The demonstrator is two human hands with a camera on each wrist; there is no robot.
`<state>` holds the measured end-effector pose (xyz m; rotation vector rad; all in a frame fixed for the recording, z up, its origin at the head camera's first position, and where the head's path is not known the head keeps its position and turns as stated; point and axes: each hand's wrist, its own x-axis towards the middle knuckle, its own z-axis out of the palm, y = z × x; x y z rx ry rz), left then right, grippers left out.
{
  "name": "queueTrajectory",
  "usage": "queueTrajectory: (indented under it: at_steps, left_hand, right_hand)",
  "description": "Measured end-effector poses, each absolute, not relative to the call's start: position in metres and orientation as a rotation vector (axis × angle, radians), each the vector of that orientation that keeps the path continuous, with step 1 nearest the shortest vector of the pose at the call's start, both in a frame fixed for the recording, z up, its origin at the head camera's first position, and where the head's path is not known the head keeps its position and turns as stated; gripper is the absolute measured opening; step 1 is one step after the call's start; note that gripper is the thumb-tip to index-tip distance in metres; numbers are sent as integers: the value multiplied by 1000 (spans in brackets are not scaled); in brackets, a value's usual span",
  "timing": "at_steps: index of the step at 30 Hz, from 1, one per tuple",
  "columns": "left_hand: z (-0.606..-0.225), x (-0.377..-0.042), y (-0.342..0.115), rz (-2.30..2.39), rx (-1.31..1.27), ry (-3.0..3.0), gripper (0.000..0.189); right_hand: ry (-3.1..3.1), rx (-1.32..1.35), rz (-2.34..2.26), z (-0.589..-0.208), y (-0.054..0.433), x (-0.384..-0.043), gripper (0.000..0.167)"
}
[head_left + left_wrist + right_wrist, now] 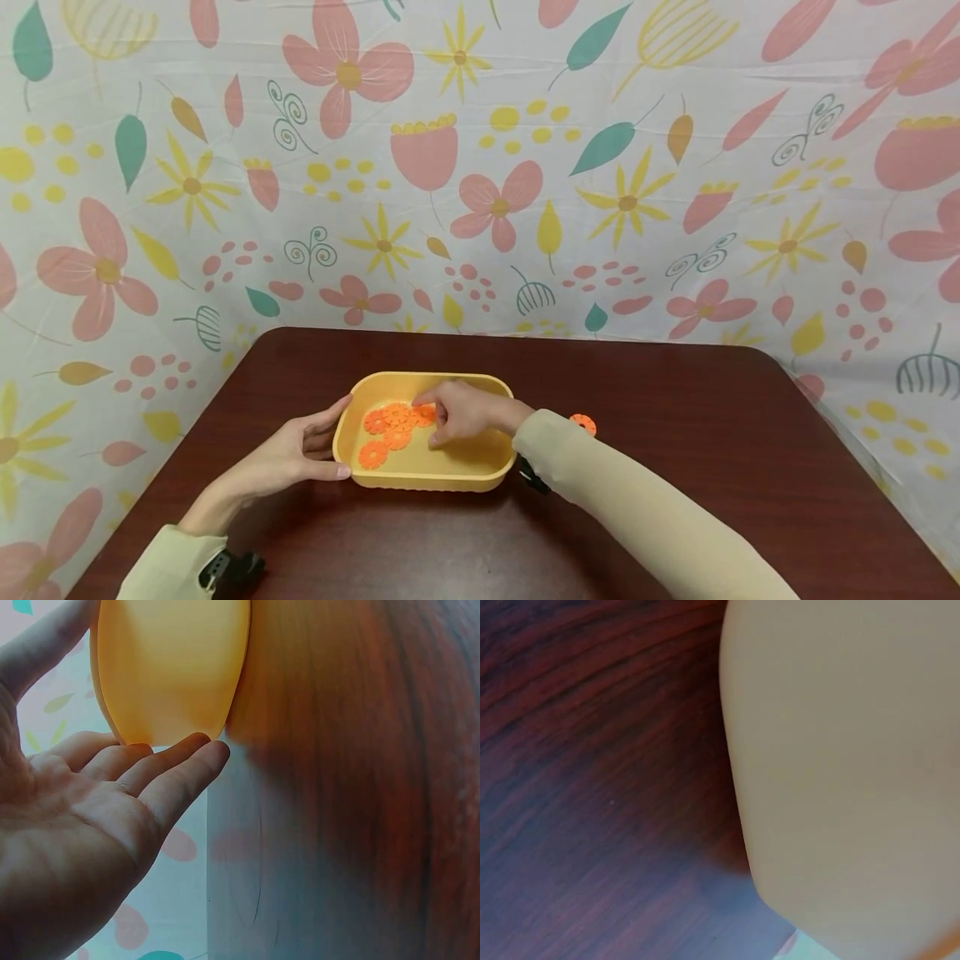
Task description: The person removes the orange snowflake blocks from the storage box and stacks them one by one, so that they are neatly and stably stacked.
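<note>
A yellow rectangular tray (431, 482) with rounded corners stands on the table. Several flat orange discs with notched edges (372, 454) lie in its left half, some overlapping. At the tray's left end is my left hand (288, 450), its thumb by the front corner and a finger at the back corner. The left wrist view shows the long fingers (169, 776) stretched out, tips at the end wall. My right hand (465, 411) reaches in over the right side, index finger extended down to the discs and thumb apart, lower down. Its remaining fingers are hidden. The right wrist view shows only the tray's outer wall (840, 765).
Another orange disc (582, 424) lies on the dark reddish-brown table (675, 392), right of the tray and just behind the right forearm. A flower-printed cloth (480, 167) hangs behind the table's back edge and along its sides.
</note>
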<state>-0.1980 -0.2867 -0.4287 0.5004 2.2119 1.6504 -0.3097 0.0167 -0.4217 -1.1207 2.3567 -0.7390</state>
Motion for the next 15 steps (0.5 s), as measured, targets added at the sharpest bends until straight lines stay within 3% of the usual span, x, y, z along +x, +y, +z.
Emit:
queueTrajectory:
  at_steps: [9,15]
  left_hand:
    - [-430,-197,-287,1645,491,2221,102]
    - [-428,-197,-285,1645,464,2232,102]
  right_hand:
    - [2333,-1159,-752,-426,17,-312,50]
    - [2392,-1144,-725,-425,23,-314,49]
